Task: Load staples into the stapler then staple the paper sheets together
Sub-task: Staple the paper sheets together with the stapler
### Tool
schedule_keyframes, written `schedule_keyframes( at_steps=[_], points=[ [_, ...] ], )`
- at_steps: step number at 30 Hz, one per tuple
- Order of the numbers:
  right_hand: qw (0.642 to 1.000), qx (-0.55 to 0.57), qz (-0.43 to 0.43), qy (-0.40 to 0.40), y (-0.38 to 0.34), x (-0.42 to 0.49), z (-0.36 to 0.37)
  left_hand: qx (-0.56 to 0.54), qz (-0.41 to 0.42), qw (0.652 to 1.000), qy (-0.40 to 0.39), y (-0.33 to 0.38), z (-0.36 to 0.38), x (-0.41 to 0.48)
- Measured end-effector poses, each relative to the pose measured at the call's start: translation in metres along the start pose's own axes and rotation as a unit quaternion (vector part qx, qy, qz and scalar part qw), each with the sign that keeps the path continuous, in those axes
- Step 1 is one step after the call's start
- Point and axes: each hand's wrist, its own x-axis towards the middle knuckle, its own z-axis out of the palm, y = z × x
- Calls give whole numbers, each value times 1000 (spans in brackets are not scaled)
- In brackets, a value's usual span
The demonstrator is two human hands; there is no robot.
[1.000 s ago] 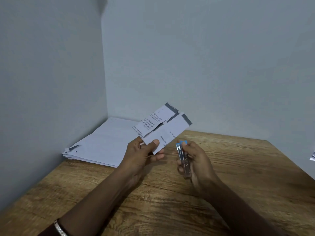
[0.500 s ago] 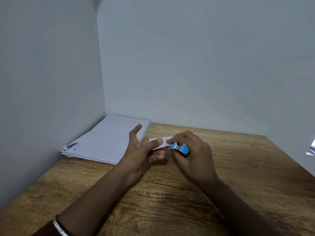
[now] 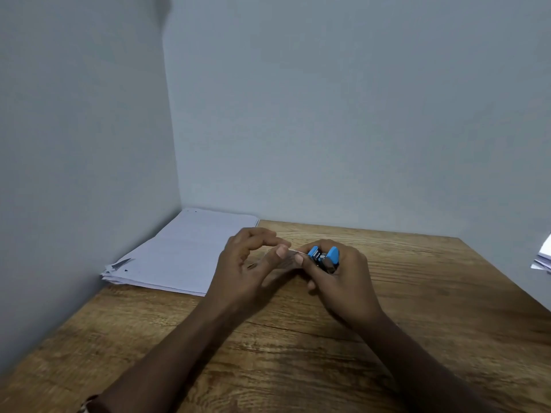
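Found blue stapler (image 3: pixel 323 259) just above mid-table, clasped in the curled grip of the right hand (image 3: pixel 346 281), mouth at the edge of the paper slips (image 3: pixel 299 252) pinched in the left hand (image 3: pixel 244 269) grip, thumb against forefinger. Noted bare wooden table (image 3: pixel 417 308) near and to the right, paper stack (image 3: pixel 185 248) in the left corner, loose sheets (image 3: pixel 544 257) at the right edge. Recorded plain grey walls behind and left.
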Motion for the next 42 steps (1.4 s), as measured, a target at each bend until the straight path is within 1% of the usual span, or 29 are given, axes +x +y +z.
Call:
schedule_keyframes(
  at_steps=[2, 4, 6, 10, 12, 15, 21, 23, 24, 25, 26, 27, 28, 29, 30, 31, 32, 33, 34, 35, 38, 40, 42],
  points=[
    [999, 29, 8, -16, -1, 0, 0, -12, -13, 1000, -8, -2, 3, -1],
    [997, 69, 25, -37, -2, -1, 1, -74, -63, 995, -19, -5, 3, 0],
    [993, 102, 46, -48, -2, -1, 3, -151, -119, 980, -47, -5, 4, 0],
    [981, 165, 85, -52, 0, 1, 5, -262, -178, 946, -66, -5, 8, 1],
    [976, 187, 96, -55, 1, 2, 4, -296, -197, 932, -72, -6, 9, 2],
    [973, 201, 100, -56, 3, 3, 5, -316, -209, 923, -73, -9, 10, 2],
    [977, 183, 92, -58, 4, 4, 4, -311, -219, 922, -74, -8, 9, 3],
    [981, 168, 84, -47, 3, 5, 3, -281, -205, 936, -62, -5, 9, 2],
    [983, 162, 77, -38, 3, 5, 3, -239, -185, 953, -34, -4, 8, 2],
    [985, 156, 71, -27, 3, 5, 2, -175, -154, 972, 19, -4, 8, 2],
    [987, 148, 65, -15, 2, 5, 0, -106, -123, 983, 87, -5, 5, 3],
    [989, 132, 60, -5, 2, 6, -1, -50, -101, 983, 146, -7, 3, 3],
    [992, 111, 56, 3, 2, 6, -2, -20, -100, 978, 181, -9, 0, 3],
    [994, 94, 53, 9, 2, 6, -3, -34, -133, 972, 189, -10, -2, 4],
    [995, 87, 51, 10, 1, 6, -3, -88, -193, 963, 163, -8, -4, 4],
    [995, 86, 49, 8, 0, 5, -3, -152, -268, 945, 108, -6, -4, 5],
    [995, 87, 45, 3, -1, 5, -2, -199, -333, 921, 32, -2, -3, 5],
    [996, 85, 39, -8, -2, 4, -2, -229, -375, 898, -40, 0, -2, 6],
    [997, 72, 27, -21, -2, 4, -2, -255, -398, 877, -80, 1, 0, 6],
    [998, 49, 13, -33, -2, 3, -1, -285, -408, 863, -89, 1, 1, 7],
    [998, 12, -17, -63, -2, 2, -1, -347, -416, 839, -42, -2, 2, 7],
    [997, 7, -28, -74, -2, 1, 0, -365, -417, 832, -19, -4, 2, 6],
    [998, -18, -35, -42, -3, 2, 1, -374, -401, 837, -7, -6, 3, 6]
  ],
)
